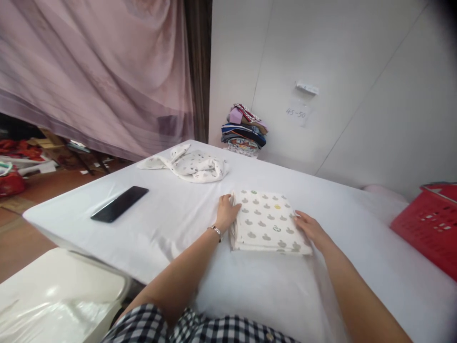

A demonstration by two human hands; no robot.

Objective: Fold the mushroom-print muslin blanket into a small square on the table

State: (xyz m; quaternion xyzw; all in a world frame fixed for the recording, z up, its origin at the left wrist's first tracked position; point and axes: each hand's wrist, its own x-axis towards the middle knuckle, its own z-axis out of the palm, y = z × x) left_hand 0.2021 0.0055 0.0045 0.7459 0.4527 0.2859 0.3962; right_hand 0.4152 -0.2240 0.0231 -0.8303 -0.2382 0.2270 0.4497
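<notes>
A folded white cloth (266,221) printed with grey shapes and one yellow one lies on the white-covered table (171,214) in front of me. My left hand (226,213) holds its left edge, the thumb over the top and the fingers along the side. At the right edge, my right hand (311,231) grips the cloth with its fingertips on the upper face; its thumb is hidden. Several layers show along the left side of the fold. Farther back lies a crumpled white cloth (200,164) with small dark prints, apart from both hands.
A black phone (119,204) lies on the table's left part. A red plastic basket (428,224) stands at the right. Behind the far edge is a stack of folded clothes (244,131) against the white wall (332,52). A pink curtain (107,62) hangs at the left.
</notes>
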